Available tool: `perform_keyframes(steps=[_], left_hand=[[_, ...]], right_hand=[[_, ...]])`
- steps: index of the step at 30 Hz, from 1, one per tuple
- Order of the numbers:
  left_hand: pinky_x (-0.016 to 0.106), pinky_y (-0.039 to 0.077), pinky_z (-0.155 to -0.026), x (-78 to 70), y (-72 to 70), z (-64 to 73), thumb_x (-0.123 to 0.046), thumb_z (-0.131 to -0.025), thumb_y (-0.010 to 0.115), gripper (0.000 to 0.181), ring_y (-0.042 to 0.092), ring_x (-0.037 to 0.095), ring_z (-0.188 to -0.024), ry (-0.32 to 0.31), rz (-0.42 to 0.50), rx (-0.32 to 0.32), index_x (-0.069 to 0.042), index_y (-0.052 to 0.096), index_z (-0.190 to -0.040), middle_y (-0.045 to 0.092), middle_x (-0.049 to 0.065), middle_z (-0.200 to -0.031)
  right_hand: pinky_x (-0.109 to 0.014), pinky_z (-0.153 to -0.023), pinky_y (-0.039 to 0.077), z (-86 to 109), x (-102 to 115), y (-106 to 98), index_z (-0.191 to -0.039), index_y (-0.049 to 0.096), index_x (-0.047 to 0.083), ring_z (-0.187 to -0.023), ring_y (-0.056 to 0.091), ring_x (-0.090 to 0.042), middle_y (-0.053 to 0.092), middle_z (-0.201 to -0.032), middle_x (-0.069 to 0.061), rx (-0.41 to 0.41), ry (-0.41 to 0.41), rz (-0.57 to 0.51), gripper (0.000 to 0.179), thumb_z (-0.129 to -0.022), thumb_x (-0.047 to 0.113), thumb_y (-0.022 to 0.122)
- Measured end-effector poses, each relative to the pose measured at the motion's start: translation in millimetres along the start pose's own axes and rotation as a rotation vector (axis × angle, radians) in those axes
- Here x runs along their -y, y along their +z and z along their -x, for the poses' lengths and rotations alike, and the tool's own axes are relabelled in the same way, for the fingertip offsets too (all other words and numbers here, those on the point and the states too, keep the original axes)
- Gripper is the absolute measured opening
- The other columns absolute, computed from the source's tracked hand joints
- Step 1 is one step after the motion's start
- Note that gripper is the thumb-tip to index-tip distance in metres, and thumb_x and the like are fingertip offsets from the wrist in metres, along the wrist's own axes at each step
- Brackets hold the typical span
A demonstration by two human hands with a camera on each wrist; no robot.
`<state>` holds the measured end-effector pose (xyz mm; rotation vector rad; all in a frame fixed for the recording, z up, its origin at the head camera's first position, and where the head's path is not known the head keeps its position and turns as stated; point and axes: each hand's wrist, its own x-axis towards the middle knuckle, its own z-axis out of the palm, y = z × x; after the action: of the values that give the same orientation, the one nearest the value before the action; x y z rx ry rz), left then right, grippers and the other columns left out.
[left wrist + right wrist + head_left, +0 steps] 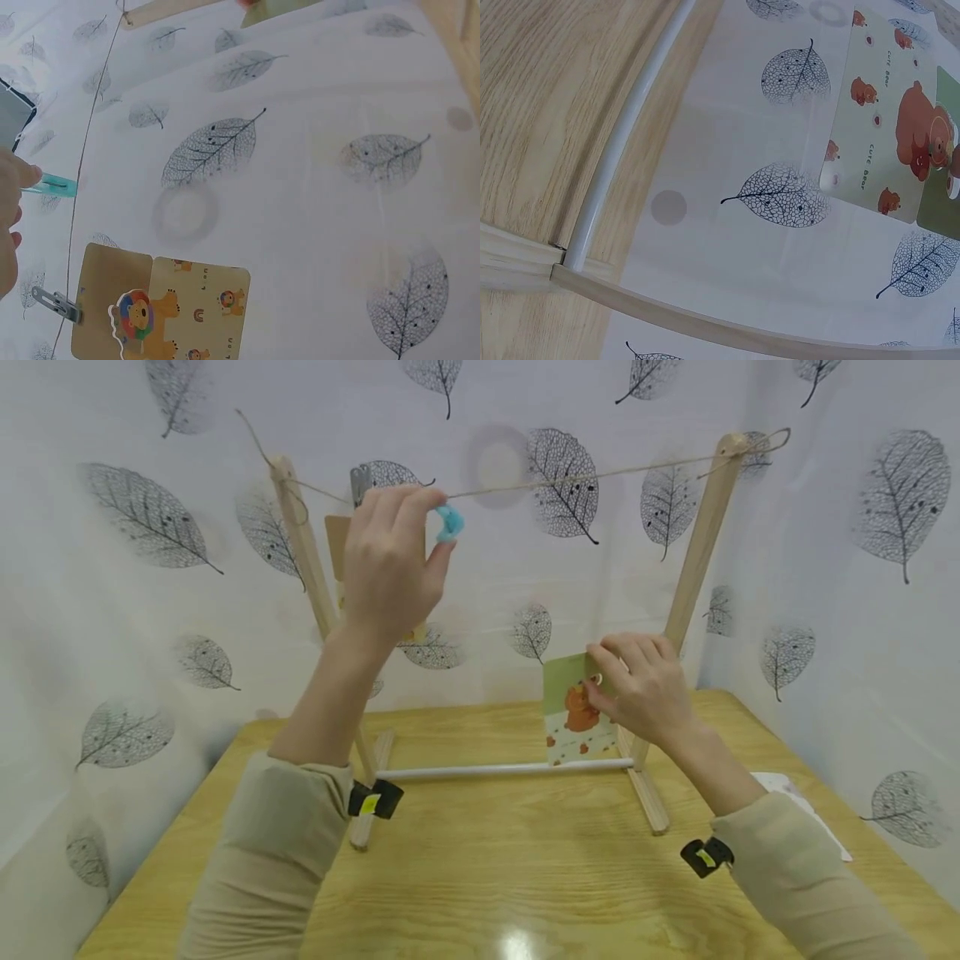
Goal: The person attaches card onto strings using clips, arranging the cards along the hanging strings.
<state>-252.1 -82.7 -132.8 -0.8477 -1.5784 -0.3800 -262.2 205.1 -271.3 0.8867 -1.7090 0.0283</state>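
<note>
Up at the twine (pixel 622 470), my left hand (pixel 390 560) pinches a light blue clothespin (pixel 450 522) between thumb and fingers. The left wrist view shows the clothespin with its tip right at the twine. Lower and to the right, my right hand (pixel 641 685) holds a green and white card (pixel 877 127) with brown bears by its upper right part. The card's lower edge overlaps the white rod in the head view. Behind my left hand, a folded lion card (pixel 199 307) hangs from the twine by a grey clothespin (pixel 56 304).
Two wooden posts (pixel 701 535) carry the twine, and a white rod (pixel 480 771) joins them near their feet on the wooden table (pixel 510 852). Something flat and white (pixel 810 806) lies at the table's right side, partly behind my right forearm. A leaf-patterned curtain (pixel 480 610) hangs behind.
</note>
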Motion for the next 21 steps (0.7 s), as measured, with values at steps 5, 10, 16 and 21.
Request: perform_keyframes(steps=[5,10,16,21], left_hand=[[0.038,0.042,-0.079,-2.5,0.3,-5.2,-0.003,-0.083,0.060,0.023,0.053,0.033,-0.094,0.007,-0.033,-0.001,0.004,0.059,-0.105,0.061,0.017,-0.102],[0.038,0.041,-0.074,-2.0,0.5,-9.9,-0.007,-0.085,0.062,0.019,0.054,0.032,-0.090,0.016,-0.068,-0.006,0.002,0.060,-0.102,0.062,0.015,-0.099],[0.038,0.040,-0.071,0.6,0.5,-11.1,-0.008,-0.085,0.063,0.016,0.053,0.032,-0.088,0.023,-0.103,-0.002,0.001,0.060,-0.098,0.062,0.015,-0.093],[0.040,0.040,-0.070,3.2,3.0,-10.7,-0.007,-0.085,0.063,0.011,0.053,0.032,-0.082,0.036,-0.123,-0.035,0.000,0.060,-0.094,0.060,0.014,-0.086]], right_hand=[[-0.047,-0.067,0.039,-0.8,0,0,-0.098,0.060,-0.001,-0.079,0.053,-0.035,0.056,-0.091,-0.017,-0.009,-0.005,0.001,0.031,-0.078,0.022,0.056],[-0.046,-0.067,0.039,-1.7,0,1,-0.099,0.060,-0.001,-0.079,0.054,-0.035,0.057,-0.091,-0.017,-0.017,0.001,-0.004,0.031,-0.079,0.022,0.056],[-0.046,-0.067,0.040,-1.7,0,2,-0.098,0.061,-0.002,-0.079,0.054,-0.034,0.057,-0.091,-0.017,-0.011,-0.007,-0.010,0.030,-0.076,0.020,0.057],[-0.046,-0.066,0.041,0.1,1,4,-0.097,0.061,-0.001,-0.078,0.054,-0.034,0.058,-0.090,-0.016,-0.021,-0.013,-0.002,0.030,-0.075,0.019,0.057]])
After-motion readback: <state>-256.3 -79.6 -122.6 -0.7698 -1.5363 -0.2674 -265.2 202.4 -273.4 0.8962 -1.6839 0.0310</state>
